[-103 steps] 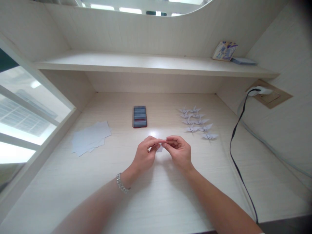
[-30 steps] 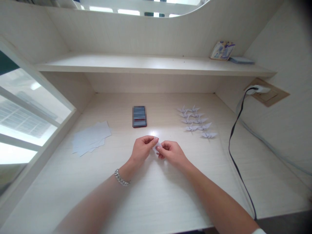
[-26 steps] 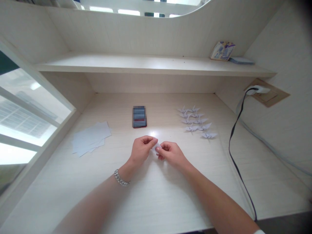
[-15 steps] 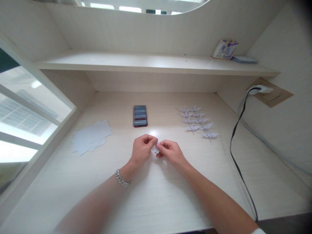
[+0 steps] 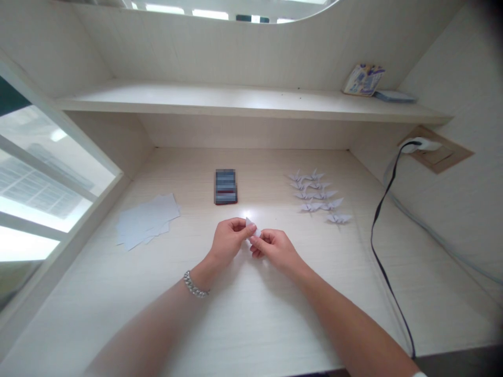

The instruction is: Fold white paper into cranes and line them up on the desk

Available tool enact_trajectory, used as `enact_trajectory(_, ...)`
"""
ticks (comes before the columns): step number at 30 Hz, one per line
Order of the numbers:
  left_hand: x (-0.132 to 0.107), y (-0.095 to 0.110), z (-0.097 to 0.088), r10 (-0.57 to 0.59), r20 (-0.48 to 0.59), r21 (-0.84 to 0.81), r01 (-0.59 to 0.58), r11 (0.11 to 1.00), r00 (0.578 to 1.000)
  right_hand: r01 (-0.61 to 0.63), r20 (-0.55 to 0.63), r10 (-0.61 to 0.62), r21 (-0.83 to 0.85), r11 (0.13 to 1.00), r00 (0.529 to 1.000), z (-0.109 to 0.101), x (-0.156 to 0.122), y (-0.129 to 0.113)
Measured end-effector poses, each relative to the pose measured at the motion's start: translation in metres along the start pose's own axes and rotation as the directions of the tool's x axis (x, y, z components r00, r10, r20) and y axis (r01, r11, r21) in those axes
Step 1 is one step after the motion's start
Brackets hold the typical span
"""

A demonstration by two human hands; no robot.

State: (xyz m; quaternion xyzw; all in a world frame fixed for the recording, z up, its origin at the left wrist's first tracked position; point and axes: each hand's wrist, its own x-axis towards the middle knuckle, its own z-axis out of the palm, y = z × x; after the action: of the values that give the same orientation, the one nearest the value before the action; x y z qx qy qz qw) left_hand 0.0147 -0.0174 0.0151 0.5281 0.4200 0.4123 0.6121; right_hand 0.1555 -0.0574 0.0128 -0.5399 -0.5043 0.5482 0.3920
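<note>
A small folded piece of white paper (image 5: 257, 231) is pinched between both hands above the middle of the desk. My left hand (image 5: 231, 238), with a silver chain bracelet (image 5: 195, 285) on its wrist, grips the paper with thumb and fingers. From the other side my right hand (image 5: 276, 246) pinches the same paper near its lower edge; its fingers partly hide it. Several folded white paper cranes (image 5: 314, 195) stand in rows to the right, beyond my right hand. Loose white paper sheets (image 5: 147, 220) lie overlapping on the left.
Behind my hands lies a dark rectangular device (image 5: 225, 187) with a blurred face. A black cable (image 5: 378, 251) runs from the wall socket (image 5: 440, 152) down the right side of the desk. Overhead is a shelf (image 5: 236, 99) holding a colourful packet (image 5: 363, 79) and a flat blue item (image 5: 394, 97).
The folded paper has turned, and a pointed tip now shows above my left thumb. My right hand has shifted slightly down. Everything on the desk stays in place.
</note>
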Motion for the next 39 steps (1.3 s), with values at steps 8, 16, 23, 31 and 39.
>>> enact_trajectory(8, 0.002, -0.002, -0.002, -0.062, -0.027, -0.101, 0.06, 0.993, 0.998, 0.026, 0.014, -0.025, -0.076, 0.997, 1.0, 0.002, -0.001, -0.003)
enact_trajectory(16, 0.001, -0.001, -0.001, -0.046, -0.071, -0.053, 0.042, 0.998, 0.996, 0.061, 0.009, -0.061, 0.051, 0.997, 0.998, -0.002, 0.0, -0.001)
enact_trajectory(23, 0.003, 0.002, 0.002, -0.117, -0.055, -0.198, 0.104, 0.975, 0.992, 0.03, 0.042, -0.034, 0.106, 0.994, 0.999, -0.005, 0.002, 0.001)
enact_trajectory(31, -0.001, 0.0, 0.001, -0.033, 0.007, -0.114, 0.033, 0.993, 0.999, 0.116, -0.141, -0.099, 0.117, 0.986, 0.985, -0.009, 0.005, 0.003)
enact_trajectory(39, -0.004, 0.002, 0.003, 0.029, -0.021, -0.025, -0.03, 0.999, 0.999, 0.221, -0.325, -0.183, 0.083, 0.972, 0.928, -0.008, 0.005, 0.004)
